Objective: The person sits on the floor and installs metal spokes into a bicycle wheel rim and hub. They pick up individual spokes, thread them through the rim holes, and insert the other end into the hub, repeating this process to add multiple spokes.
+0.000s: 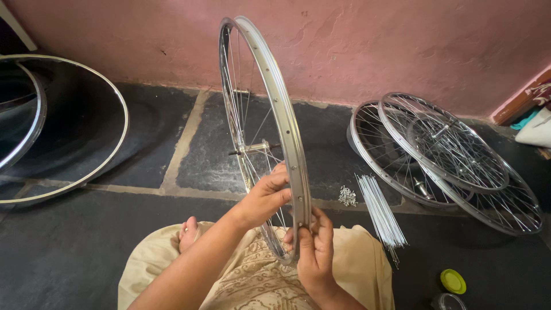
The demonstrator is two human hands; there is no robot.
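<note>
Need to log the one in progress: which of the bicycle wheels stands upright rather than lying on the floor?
The spoked wheel held upright between the left hand and right hand. The finished wheels lie stacked at right; the bare rims lie at left.

three spoked wheels, two bare rims, one spoke bundle.

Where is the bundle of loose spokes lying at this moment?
In the head view, the bundle of loose spokes lies on the dark floor to the person's right, beside a small pile of nipples and just before the stacked wheels.
</note>
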